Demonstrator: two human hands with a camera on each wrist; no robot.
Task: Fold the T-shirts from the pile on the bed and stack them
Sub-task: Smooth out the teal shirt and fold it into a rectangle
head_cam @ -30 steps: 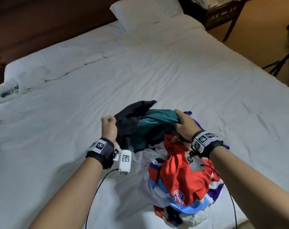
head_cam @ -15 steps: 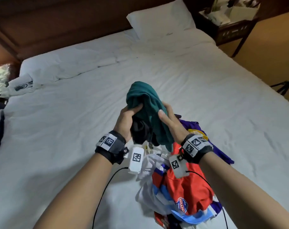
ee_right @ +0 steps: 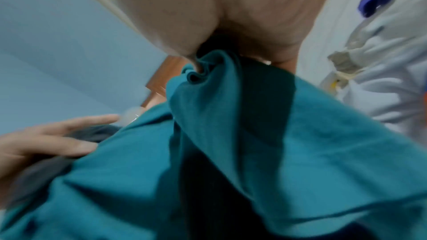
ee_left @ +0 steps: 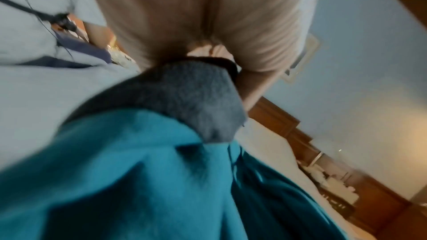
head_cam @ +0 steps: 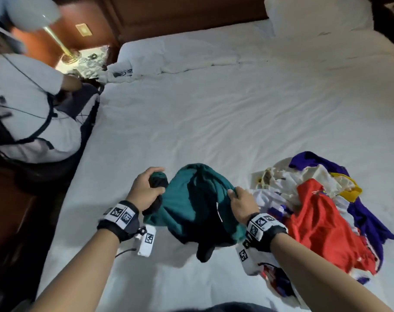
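Observation:
A teal T-shirt (head_cam: 198, 203) with dark grey parts hangs bunched between both hands just above the white bed (head_cam: 214, 113). My left hand (head_cam: 146, 190) grips its dark grey part (ee_left: 184, 94) at the left. My right hand (head_cam: 241, 201) pinches a gathered fold of teal cloth (ee_right: 208, 68) at the right. A dark end of the shirt (head_cam: 205, 251) droops onto the sheet below. The pile of T-shirts (head_cam: 315, 210), red, white, purple and yellow, lies to the right of my right hand.
Another person (head_cam: 27, 104) in a white top sits by the bed's left edge. Beyond them a lit nightstand with a lamp (head_cam: 56, 32) stands against the wooden headboard. A pillow (head_cam: 315, 16) lies at the far right. Bare sheet stretches ahead of the hands.
The hands have carried the teal T-shirt left, away from the pile, and moved apart, so the shirt now spreads between them. The view has swung left.

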